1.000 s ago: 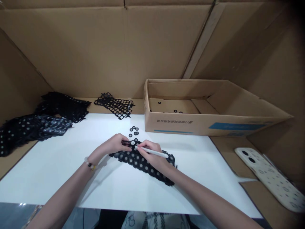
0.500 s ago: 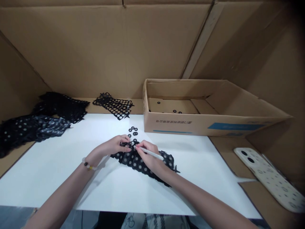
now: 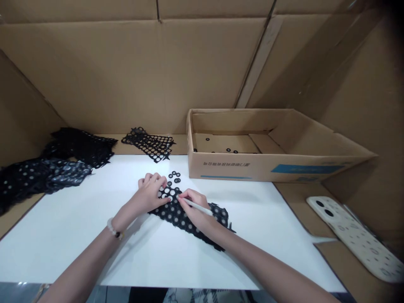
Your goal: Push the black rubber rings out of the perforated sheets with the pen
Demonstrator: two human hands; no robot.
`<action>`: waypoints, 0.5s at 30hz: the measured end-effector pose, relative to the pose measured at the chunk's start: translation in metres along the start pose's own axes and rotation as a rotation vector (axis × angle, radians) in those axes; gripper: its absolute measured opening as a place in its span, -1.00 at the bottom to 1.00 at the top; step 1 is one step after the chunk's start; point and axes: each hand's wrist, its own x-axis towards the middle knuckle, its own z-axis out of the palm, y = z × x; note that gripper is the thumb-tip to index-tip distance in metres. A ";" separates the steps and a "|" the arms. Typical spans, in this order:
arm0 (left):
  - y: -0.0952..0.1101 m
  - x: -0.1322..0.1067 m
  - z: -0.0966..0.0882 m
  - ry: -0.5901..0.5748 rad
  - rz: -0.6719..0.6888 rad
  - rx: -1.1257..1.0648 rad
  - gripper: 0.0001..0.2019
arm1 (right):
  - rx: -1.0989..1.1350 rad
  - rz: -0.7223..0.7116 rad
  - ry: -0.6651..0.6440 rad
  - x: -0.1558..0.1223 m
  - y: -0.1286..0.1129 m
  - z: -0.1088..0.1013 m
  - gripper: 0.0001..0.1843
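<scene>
A black perforated sheet (image 3: 176,214) full of round cut-outs lies on the white table top (image 3: 78,223). My left hand (image 3: 150,194) rests on its far end, fingers stretched flat and pressing it down. My right hand (image 3: 195,209) pinches a thin white stick (image 3: 195,205) like a pen, its tip touching the sheet beside my left fingertips. Several small black rings (image 3: 174,176) lie loose on the table just beyond the sheet.
An open cardboard box (image 3: 271,168) with a few black rings inside stands at the back right. Another perforated sheet (image 3: 149,143) lies at the back, heaps of black sheets (image 3: 50,166) at the left. A white patterned phone case (image 3: 353,235) lies at the right. Cardboard walls surround the table.
My left hand has opened from a pinch on the sheet's end and now lies flat on it. The stick's tip stays at the same spot on the sheet.
</scene>
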 end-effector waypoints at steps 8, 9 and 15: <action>-0.002 0.005 -0.003 -0.213 -0.055 -0.289 -0.77 | 0.020 0.039 -0.010 0.002 -0.002 -0.003 -0.87; -0.008 0.008 -0.005 -0.206 -0.100 -0.416 -0.77 | 0.034 0.056 -0.007 0.002 -0.003 -0.004 -0.87; -0.047 0.025 -0.016 0.241 -0.361 -0.676 -0.73 | 0.100 0.118 -0.055 0.003 -0.007 -0.008 -0.87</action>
